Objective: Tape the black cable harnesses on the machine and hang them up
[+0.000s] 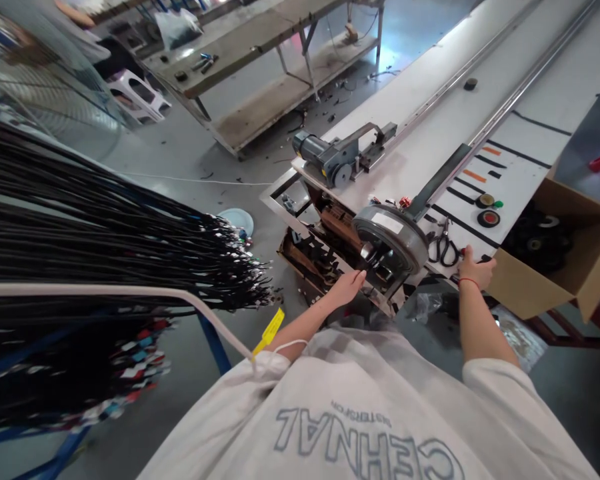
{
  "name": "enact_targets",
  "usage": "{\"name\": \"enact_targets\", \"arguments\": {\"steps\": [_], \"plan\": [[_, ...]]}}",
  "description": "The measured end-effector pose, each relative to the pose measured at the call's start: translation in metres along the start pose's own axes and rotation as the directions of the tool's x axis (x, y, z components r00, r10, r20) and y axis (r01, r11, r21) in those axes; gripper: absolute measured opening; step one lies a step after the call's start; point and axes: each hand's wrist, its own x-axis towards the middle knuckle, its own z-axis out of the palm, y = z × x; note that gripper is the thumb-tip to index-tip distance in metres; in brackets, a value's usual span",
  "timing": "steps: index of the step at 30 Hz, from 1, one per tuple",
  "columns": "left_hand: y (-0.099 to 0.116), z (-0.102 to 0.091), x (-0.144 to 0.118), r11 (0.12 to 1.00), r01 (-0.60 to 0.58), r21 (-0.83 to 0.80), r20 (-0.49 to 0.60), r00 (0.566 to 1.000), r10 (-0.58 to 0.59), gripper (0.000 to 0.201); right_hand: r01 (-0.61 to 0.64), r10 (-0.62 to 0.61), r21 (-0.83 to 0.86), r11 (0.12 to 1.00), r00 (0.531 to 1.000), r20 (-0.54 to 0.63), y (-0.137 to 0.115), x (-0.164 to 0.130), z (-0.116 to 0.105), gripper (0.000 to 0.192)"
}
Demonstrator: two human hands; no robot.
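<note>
My left hand is at the near edge of the bench, its fingertips closed beside the round grey wheel-shaped machine part. Whatever those fingers hold, if anything, is hidden. On the other side of the wheel, my right hand is at the bench edge with its fingers curled; I cannot make out what is in them. A small red item shows by its thumb. Just left of that hand lie black-handled scissors. Two tape rolls, one with a red core, sit farther up the bench.
An open cardboard box holding black rolls stands at right. Black cables hang in thick bundles at left. A motor unit sits on the bench's left side. Beyond are a metal table, a white stool and a seated person.
</note>
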Motion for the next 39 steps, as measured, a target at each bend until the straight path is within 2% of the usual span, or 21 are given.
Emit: {"name": "enact_targets", "arguments": {"steps": [5,8,17,21,24,26,29,34,39], "plan": [[-0.001,-0.008,0.002,1.000,-0.001,0.007,-0.012,1.000,0.001,0.039,0.023,-0.023,-0.011,1.000,0.999,-0.028,0.000,0.003,0.003,0.081],[-0.004,-0.011,0.003,0.999,-0.036,0.040,0.017,0.999,0.035,0.038,0.056,-0.056,-0.025,0.998,0.998,-0.002,0.001,0.005,0.005,0.082],[-0.011,-0.008,0.006,0.998,-0.043,0.045,-0.033,0.998,0.044,0.040,0.037,-0.036,0.050,0.998,0.999,-0.028,0.003,0.004,0.006,0.075],[-0.031,-0.014,0.000,0.997,-0.082,-0.005,0.083,0.993,0.082,0.038,0.021,-0.019,0.071,0.997,0.999,-0.031,0.001,0.003,0.004,0.075],[-0.052,-0.017,-0.014,0.998,-0.028,-0.053,0.127,0.991,0.035,0.043,0.013,-0.012,0.076,0.997,1.000,-0.014,0.000,0.001,0.003,0.075],[-0.061,-0.016,-0.024,0.999,-0.003,-0.044,0.085,0.996,0.006,0.045,0.020,-0.019,0.087,0.996,1.000,-0.014,0.001,0.001,0.003,0.076],[-0.062,-0.009,-0.030,0.999,-0.019,-0.038,0.009,1.000,0.019,0.045,0.028,-0.025,0.108,0.994,0.999,-0.027,0.002,0.002,0.003,0.077],[-0.043,0.004,-0.020,0.999,-0.019,-0.037,-0.098,0.995,0.016,0.042,0.013,-0.009,0.135,0.991,1.000,-0.029,0.002,0.001,0.003,0.077],[-0.029,0.009,-0.005,0.999,-0.031,0.008,-0.187,0.982,0.032,0.039,0.025,-0.023,0.137,0.990,1.000,-0.020,0.004,0.002,0.003,0.076]]}}
